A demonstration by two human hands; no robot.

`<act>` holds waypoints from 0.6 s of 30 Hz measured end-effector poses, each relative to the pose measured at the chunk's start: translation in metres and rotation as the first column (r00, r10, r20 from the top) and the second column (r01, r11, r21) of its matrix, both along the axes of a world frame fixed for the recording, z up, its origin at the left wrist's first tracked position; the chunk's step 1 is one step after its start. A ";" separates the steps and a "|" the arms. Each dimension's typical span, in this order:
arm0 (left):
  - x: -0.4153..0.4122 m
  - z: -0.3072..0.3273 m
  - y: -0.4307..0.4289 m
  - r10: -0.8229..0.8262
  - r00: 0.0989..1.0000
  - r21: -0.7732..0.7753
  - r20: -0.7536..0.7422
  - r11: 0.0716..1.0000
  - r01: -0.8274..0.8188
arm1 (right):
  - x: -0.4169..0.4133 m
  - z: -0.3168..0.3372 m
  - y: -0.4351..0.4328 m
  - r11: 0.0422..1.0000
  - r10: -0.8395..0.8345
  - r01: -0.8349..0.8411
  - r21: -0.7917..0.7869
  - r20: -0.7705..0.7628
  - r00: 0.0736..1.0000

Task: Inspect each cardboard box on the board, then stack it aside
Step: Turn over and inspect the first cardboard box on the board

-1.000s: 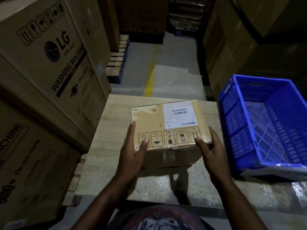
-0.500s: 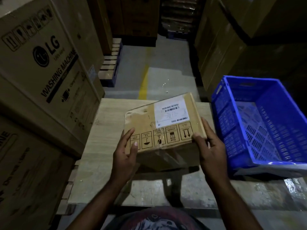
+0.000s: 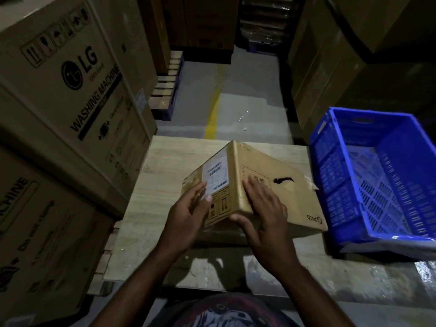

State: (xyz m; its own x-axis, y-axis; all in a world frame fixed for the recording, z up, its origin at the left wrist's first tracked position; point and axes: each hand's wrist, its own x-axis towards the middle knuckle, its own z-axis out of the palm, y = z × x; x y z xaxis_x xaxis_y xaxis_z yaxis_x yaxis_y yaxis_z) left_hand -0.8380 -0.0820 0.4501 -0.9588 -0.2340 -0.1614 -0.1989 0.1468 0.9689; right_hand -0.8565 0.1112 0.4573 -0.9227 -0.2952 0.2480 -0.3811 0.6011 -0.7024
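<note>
Inspection underway: left hand [image 3: 186,215] and right hand [image 3: 262,213] grip tilted brown cardboard box [image 3: 271,182], seemingly off pale wooden surface [image 3: 169,161]; next needs stacking room.

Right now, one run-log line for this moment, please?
box tilted over board | left hand holds label face | right hand holds torn face

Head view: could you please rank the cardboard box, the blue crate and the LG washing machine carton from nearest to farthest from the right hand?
1. cardboard box, held by the right hand, over the board.
2. blue crate, right of the board.
3. LG washing machine carton, far left, past the left hand.
</note>
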 end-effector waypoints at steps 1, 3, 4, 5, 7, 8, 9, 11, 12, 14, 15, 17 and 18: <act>-0.001 0.008 0.004 -0.027 0.999 0.020 -0.024 0.999 0.028 | -0.001 -0.003 -0.001 0.999 0.034 -0.034 0.041 0.000 0.999; -0.004 0.018 0.012 -0.066 0.997 0.010 -0.050 0.998 0.067 | -0.004 -0.012 0.003 0.987 0.061 -0.066 0.147 0.033 0.998; -0.005 0.020 0.014 -0.063 0.997 -0.017 -0.053 0.998 0.062 | -0.006 -0.017 0.008 0.980 0.050 -0.061 0.187 0.061 0.997; -0.006 0.020 0.014 -0.045 0.998 -0.046 -0.046 0.998 0.043 | -0.008 -0.023 0.014 0.977 0.034 -0.052 0.207 0.089 0.995; -0.006 0.012 0.007 -0.012 0.999 -0.084 -0.035 0.996 0.009 | -0.011 -0.033 0.031 0.969 -0.015 -0.024 0.248 0.154 0.988; -0.005 0.008 0.003 -0.005 0.999 -0.095 -0.039 0.995 0.001 | -0.012 -0.037 0.039 0.960 -0.058 0.003 0.280 0.189 0.980; -0.003 0.002 -0.002 0.005 0.999 -0.100 -0.042 0.995 -0.009 | -0.014 -0.042 0.049 0.949 -0.120 0.046 0.311 0.221 0.968; 0.000 -0.006 -0.011 0.040 0.998 -0.097 -0.046 0.994 -0.044 | -0.017 -0.051 0.065 0.916 -0.276 0.167 0.364 0.273 0.922; 0.001 -0.012 -0.016 0.064 0.997 -0.088 -0.048 0.994 -0.068 | -0.019 -0.055 0.071 0.899 -0.339 0.209 0.385 0.310 0.888; 0.002 -0.023 -0.023 0.089 0.995 -0.082 -0.036 0.992 -0.092 | -0.023 -0.062 0.079 0.908 -0.389 0.269 0.323 0.403 0.828; 0.002 -0.028 -0.026 0.091 0.996 -0.082 -0.019 0.992 -0.093 | -0.023 -0.063 0.081 0.924 -0.380 0.307 0.228 0.456 0.805; 0.001 -0.037 -0.029 0.087 0.996 -0.095 0.011 0.992 -0.086 | -0.022 -0.060 0.080 0.930 -0.334 0.364 0.058 0.550 0.765; 0.001 -0.039 -0.030 0.086 0.996 -0.103 0.018 0.991 -0.084 | -0.022 -0.058 0.079 0.926 -0.322 0.377 0.018 0.561 0.763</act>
State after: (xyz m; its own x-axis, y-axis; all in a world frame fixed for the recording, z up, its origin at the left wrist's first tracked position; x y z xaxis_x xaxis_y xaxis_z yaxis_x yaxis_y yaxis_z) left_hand -0.8367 -0.1121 0.4109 -0.9311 -0.3305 -0.1541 -0.2367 0.2263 0.9449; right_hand -0.8784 0.1903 0.3990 -0.9454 0.0725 -0.3179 0.3052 0.5400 -0.7844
